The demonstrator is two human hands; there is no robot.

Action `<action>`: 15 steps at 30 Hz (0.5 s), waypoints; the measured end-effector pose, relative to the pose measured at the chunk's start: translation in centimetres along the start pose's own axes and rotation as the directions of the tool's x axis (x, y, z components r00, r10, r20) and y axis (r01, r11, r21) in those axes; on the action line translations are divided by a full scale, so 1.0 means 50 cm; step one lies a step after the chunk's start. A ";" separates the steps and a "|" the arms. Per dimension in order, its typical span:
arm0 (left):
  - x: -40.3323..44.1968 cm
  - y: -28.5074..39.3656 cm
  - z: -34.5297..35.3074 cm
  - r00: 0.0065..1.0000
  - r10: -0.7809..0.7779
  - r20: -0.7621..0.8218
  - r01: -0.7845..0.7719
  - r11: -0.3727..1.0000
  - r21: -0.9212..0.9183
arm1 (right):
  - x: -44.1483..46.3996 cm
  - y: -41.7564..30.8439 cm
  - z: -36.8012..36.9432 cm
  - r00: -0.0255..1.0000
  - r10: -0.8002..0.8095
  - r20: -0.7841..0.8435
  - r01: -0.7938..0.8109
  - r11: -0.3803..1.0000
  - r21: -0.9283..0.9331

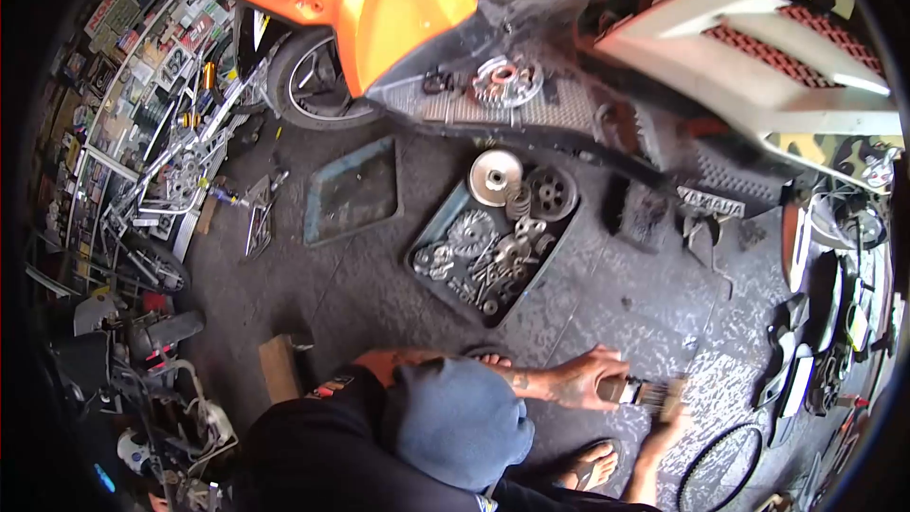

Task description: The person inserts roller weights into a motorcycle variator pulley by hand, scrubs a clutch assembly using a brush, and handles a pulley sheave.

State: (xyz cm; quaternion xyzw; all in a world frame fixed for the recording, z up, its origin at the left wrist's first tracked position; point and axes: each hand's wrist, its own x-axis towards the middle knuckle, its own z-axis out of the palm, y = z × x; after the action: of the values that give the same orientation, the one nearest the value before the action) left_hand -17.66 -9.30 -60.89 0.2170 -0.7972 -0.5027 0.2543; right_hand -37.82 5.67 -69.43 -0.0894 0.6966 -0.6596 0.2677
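My left hand (583,381) is closed on a short metal part with a pale, blocky end (614,389), low and right of centre. A ribbed or bristled section (652,394) extends right from it to a tan piece (675,398). My right hand (669,429) is closed around this tan piece from below. Where one item ends and the other begins is too small to tell. Above and left of my hands, a dark tray (445,296) holds gears, a spring, bolts and a round pulley (495,177).
A second tray (332,228) lies left of the parts tray. A scooter with an orange panel (408,0) spans the top, a round metal part (507,82) on its footboard. A black belt (690,474) lies lower right. A blue-grey cap (455,422) covers part of the lower view.
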 end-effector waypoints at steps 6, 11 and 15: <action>0.022 0.007 -0.061 0.999 -0.012 0.033 0.018 0.984 -0.179 | 0.001 0.065 -0.029 0.960 0.126 0.248 0.135 0.569 -0.811; -0.002 0.004 -0.019 0.944 -0.246 0.218 0.328 0.730 -0.599 | -0.036 -0.114 0.079 0.913 -0.151 0.378 0.006 0.933 0.359; 0.007 0.014 -0.033 0.981 -0.120 0.153 0.168 0.918 -0.359 | -0.037 -0.150 0.067 0.790 -0.246 0.562 0.293 0.956 0.005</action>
State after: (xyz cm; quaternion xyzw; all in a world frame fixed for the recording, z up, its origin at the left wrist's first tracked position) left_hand -16.99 -10.36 -59.57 0.1907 -0.6846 -0.6740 0.2014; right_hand -36.33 2.78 -61.68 -0.3869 0.5947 -0.6069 0.3582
